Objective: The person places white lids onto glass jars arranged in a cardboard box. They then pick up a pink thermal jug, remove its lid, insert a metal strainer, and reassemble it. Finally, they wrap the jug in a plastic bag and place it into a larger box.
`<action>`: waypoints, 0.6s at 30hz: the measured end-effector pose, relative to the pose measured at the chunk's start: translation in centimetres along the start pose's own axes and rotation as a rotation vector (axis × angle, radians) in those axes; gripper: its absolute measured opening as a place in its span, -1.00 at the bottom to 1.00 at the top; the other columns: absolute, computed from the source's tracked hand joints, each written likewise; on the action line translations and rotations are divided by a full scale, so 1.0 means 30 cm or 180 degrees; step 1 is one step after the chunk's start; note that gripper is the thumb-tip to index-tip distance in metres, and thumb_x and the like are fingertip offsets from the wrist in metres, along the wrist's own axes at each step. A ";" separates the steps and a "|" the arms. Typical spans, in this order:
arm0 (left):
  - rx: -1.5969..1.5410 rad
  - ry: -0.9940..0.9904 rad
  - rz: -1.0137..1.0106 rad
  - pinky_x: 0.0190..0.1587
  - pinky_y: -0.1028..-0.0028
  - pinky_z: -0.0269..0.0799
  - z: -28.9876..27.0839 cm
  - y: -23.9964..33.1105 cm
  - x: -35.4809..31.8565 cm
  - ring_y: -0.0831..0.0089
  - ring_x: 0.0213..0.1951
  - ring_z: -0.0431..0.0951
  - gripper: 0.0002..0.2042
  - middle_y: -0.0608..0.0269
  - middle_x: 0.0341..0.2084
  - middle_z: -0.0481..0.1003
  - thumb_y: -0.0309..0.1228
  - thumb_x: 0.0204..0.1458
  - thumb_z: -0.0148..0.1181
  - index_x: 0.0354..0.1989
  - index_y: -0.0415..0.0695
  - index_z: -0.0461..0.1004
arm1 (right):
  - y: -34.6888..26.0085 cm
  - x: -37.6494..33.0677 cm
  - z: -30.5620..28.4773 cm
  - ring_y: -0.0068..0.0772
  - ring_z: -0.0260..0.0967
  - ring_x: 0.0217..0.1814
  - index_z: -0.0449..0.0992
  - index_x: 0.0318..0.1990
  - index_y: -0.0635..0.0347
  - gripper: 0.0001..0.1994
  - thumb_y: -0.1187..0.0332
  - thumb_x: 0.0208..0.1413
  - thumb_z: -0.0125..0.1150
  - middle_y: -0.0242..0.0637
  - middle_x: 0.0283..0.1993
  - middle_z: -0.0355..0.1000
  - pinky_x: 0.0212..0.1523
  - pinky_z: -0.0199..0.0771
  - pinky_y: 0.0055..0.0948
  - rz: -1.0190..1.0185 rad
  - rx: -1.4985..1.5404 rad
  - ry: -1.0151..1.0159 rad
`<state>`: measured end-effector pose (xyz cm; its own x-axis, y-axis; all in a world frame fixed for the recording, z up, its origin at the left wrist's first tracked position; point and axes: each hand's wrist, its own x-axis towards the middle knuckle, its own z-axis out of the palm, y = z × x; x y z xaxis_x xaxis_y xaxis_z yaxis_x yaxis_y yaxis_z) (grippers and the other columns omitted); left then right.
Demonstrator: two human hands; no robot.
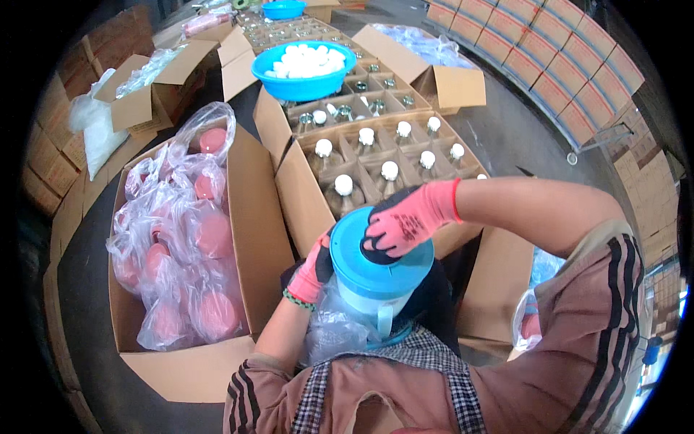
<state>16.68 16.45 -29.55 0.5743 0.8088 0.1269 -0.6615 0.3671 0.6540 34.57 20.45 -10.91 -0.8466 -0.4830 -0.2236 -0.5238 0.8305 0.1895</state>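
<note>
- Blue-lidded plastic jug (376, 278) at lower centre of the frame, held against the lap, just above the checked apron (405, 362).
- Stands close to upright, long axis running top to bottom, round lid facing up toward the camera and tipped slightly to the upper left; pale handle at the bottom edge, pointing toward the body.
- Partly wrapped in a clear plastic bag (332, 333) bunched at its lower left.
- Right hand (405, 220), in a pink glove with dark palm, pressed flat on top of the lid, fingers spread and curled over its surface.
- Left hand (314, 271), gloved alike, gripping the jug's left side just under the lid rim.
- Left of centre: open cardboard box (267, 217) filled with pink-lidded jugs in clear bags (188, 246).
- Upper centre, just beyond the hands: carton with dividers (303, 195) holding glass bottles with white caps (390, 170).
- Farther up: blue basin (303, 87) heaped with white caps, resting on another carton of bottles.
- Upper right: stacked flat cartons (549, 50) along the floor edge.
</note>
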 end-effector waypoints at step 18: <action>-0.1301 -0.0544 -0.0247 0.13 0.14 0.04 -0.095 0.000 -0.033 0.13 0.06 0.18 -0.31 0.03 0.06 0.15 0.14 -0.05 -0.22 0.09 -0.20 0.09 | -0.587 -0.092 0.128 -0.43 0.33 -0.27 0.37 -0.25 0.31 -0.81 0.40 0.01 0.00 -0.24 -0.28 0.38 -0.22 0.30 -0.46 0.5843 0.2428 0.5206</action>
<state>14.74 16.97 -31.79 0.6784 0.6967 0.2331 -0.7299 0.6028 0.3224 46.49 8.21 -17.29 0.1990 0.9489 0.2448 0.1763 0.2111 -0.9614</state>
